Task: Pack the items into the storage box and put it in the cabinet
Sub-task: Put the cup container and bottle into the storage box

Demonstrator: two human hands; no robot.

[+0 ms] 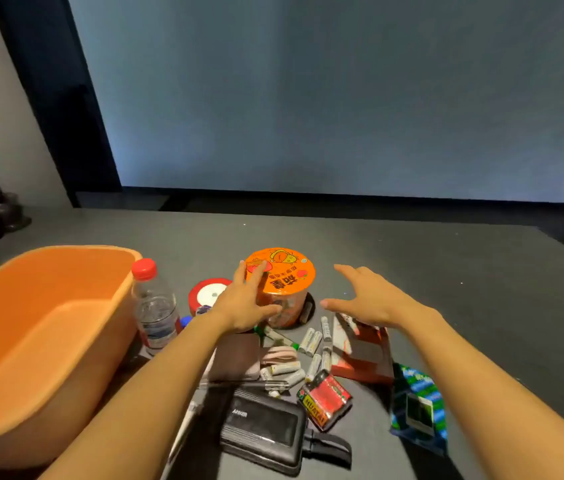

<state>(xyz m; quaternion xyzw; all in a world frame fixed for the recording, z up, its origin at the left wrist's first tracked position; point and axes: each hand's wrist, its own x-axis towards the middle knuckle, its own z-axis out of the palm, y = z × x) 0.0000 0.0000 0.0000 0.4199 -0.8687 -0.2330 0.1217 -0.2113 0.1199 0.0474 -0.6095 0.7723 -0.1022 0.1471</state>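
Power bank [266, 434] nearest; noodle cup [280, 282] in hand beyond it.
Head view: the left hand [245, 303] clasps the noodle cup's left side, fingers on the film-wrapped lid rim, thumb round the tapered wall. The right hand [370, 299] hovers spread wide just right of the cup, not touching. Bringing that palm onto the far side would likely steady the slick wrap (one-handed, it may slip). Lift straight up first, since loose cylindrical batteries [311, 341] lie near the base, then carry left over the clear water bottle [154, 306] into the storage box [65, 252], a smooth orange plastic tub with rounded corners at the left of the table [446, 271].
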